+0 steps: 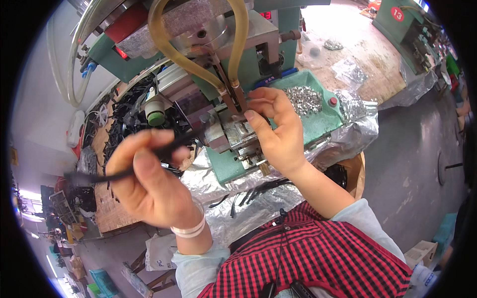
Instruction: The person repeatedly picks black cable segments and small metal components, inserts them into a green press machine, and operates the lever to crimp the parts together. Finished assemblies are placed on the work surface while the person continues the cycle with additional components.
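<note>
Seen from the head camera, a worker's left hand (154,181) grips a long black strip (119,175) between thumb and fingers, the strip slanting across the hand with one end out to its left and the other pointing up and right toward a metal block (216,135) on a green machine; motion blur leaves it unclear whether strip and block touch. The right hand (280,131) reaches in close, thumb and fingers bent around the foot of an upright metal guide (233,97) just to their left; whether they pinch any small part cannot be told. Tangled black strips (126,114) lie above and left of the left hand, while a green tray (325,124) of small silver pieces (304,99) sits just right of the right hand. The chief hazard, by appearances, is pinched fingertips, should the guide's mechanism move while the right hand is this near. The strip could also meet the block askew if the left hand lets it twist or sag, and a bump from the right wrist might scatter the silver pieces beside it.
</note>
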### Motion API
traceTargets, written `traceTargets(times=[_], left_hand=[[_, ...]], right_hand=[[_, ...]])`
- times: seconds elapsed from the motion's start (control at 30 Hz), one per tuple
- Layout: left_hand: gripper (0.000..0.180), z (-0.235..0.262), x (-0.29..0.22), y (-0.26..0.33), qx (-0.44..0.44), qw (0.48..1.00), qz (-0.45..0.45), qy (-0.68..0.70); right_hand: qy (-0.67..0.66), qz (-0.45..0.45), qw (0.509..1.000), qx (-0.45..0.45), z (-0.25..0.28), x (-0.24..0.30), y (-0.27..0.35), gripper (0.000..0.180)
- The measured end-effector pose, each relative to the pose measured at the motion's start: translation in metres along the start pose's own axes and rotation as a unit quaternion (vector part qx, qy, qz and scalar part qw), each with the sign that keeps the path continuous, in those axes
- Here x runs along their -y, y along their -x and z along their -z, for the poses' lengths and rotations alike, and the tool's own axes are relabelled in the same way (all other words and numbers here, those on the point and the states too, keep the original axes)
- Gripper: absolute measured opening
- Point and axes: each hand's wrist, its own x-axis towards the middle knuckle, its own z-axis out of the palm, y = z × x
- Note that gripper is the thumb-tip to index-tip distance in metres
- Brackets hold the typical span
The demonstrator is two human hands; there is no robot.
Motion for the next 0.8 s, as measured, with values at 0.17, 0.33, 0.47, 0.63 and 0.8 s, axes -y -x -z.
traceTargets(times=[0.17,0.33,0.47,0.63,0.8], left_hand=[[0.018,-0.001,0.040,-0.011,0.016,0.999,-0.048,-0.005],[0.016,-0.001,0.035,-0.014,0.015,0.999,-0.028,0.004],[0.015,-0.002,0.030,-0.014,0.009,1.000,-0.017,-0.005],[0.012,-0.003,0.028,-0.007,0.013,1.000,-0.020,0.005],[0.020,0.005,0.041,0.037,0.243,0.917,-0.276,-0.155]], right_hand=[[-0.146,-0.082,0.985,0.041,0.000,-0.004,0.000,0.035],[-0.238,-0.134,0.958,0.089,0.002,0.002,-0.004,0.041],[-0.239,-0.145,0.955,0.105,0.002,0.007,-0.005,0.042],[-0.219,-0.182,0.949,0.133,0.006,0.030,-0.007,0.055],[0.023,-0.010,0.983,0.184,0.024,0.033,-0.010,0.064]])
